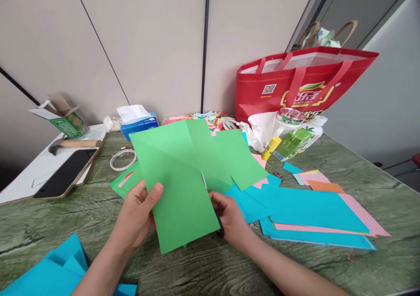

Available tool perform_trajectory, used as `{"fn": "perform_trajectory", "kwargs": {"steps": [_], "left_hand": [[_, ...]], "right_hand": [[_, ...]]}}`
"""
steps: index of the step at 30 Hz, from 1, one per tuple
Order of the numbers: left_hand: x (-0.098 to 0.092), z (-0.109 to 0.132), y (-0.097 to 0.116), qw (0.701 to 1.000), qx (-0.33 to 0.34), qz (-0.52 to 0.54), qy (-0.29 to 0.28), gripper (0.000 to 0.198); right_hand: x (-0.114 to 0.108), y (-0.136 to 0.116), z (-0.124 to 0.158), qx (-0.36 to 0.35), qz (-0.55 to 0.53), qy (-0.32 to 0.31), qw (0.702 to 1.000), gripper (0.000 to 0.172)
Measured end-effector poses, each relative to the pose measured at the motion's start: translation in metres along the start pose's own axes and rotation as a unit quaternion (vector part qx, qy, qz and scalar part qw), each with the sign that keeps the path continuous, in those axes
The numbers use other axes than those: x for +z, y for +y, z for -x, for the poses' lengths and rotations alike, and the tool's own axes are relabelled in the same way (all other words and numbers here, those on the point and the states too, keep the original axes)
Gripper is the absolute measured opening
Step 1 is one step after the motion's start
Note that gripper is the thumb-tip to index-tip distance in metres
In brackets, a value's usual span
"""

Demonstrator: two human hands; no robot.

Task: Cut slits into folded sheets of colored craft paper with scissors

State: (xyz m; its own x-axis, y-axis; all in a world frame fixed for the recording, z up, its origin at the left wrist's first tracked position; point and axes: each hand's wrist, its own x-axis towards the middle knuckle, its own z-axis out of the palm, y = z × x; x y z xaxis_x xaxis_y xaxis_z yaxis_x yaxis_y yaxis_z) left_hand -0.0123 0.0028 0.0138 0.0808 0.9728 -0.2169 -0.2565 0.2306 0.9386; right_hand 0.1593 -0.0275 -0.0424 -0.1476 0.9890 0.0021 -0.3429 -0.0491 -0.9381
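A large sheet of green paper is pinched at its left side by my left hand, thumb on top. My right hand grips scissors; a blade shows at a slit in the green sheet, and part of a dark handle shows below the fingers. The paper is parted along that cut, from its lower right edge up to the blade. A crease runs across its upper part. More green paper shows behind and to the right. The sheet hides most of the scissors.
Blue paper sheets lie at right, more blue paper at lower left. Farther back are a tape roll, tissue box, yellow glue stick and red bag. A phone and hammer lie left.
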Motion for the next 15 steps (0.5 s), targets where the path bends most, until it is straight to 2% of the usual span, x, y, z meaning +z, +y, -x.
{"fn": "perform_trajectory", "kwargs": {"steps": [3,5,15], "left_hand": [[0.0035,-0.0008,-0.0022,0.997,-0.022,-0.021,0.074,0.029],[0.0049,-0.0002,-0.0031,0.995,-0.029,-0.032,0.094,0.029],[0.0026,0.0018,-0.0039,0.995,-0.045,-0.057,0.070,0.026]], "right_hand": [[0.0029,0.0048,0.0024,0.001,-0.014,-0.010,1.000,0.023],[0.0049,0.0055,0.0036,0.002,-0.027,-0.021,0.999,0.022],[0.0040,0.0048,0.0036,-0.015,-0.026,-0.047,0.998,0.027]]}}
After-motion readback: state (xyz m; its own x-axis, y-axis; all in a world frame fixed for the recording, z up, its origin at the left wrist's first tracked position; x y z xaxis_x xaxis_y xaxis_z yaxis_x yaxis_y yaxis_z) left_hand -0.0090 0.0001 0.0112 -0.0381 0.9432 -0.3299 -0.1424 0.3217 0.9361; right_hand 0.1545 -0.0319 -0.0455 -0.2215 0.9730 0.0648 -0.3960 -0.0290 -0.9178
